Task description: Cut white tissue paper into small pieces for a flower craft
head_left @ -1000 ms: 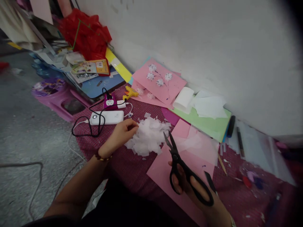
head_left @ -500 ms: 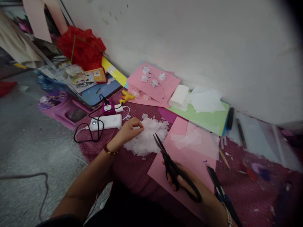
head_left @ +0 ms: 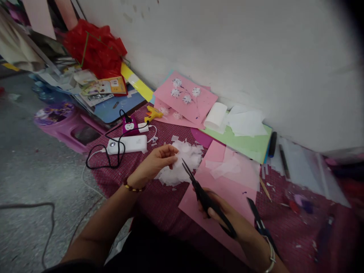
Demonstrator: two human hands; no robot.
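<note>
My right hand [head_left: 217, 208] grips black scissors [head_left: 203, 195], its fingers in the handles. Their blades are nearly together and point up and left toward my left hand [head_left: 163, 159]. That hand is closed in a pinch over the edge of a heap of small white paper pieces [head_left: 187, 153]. Whatever lies between its fingertips blends with the white heap, so I cannot make it out. Beneath the scissors is a pink sheet [head_left: 193, 199], with thin white paper scraps [head_left: 224, 167] on its upper part.
Behind the heap stand a white power bank [head_left: 131, 144] with black cable, a purple adapter [head_left: 129, 126] and a yellow glue gun [head_left: 153, 113]. Pink cards with white puffs [head_left: 204, 102] and a white paper roll [head_left: 216, 115] lie by the wall. A box cutter [head_left: 257, 216] rests at right.
My left hand has shifted slightly right and turned, its fingertips now just by the scissor tips. The scissor blades have closed from a wider gap.
</note>
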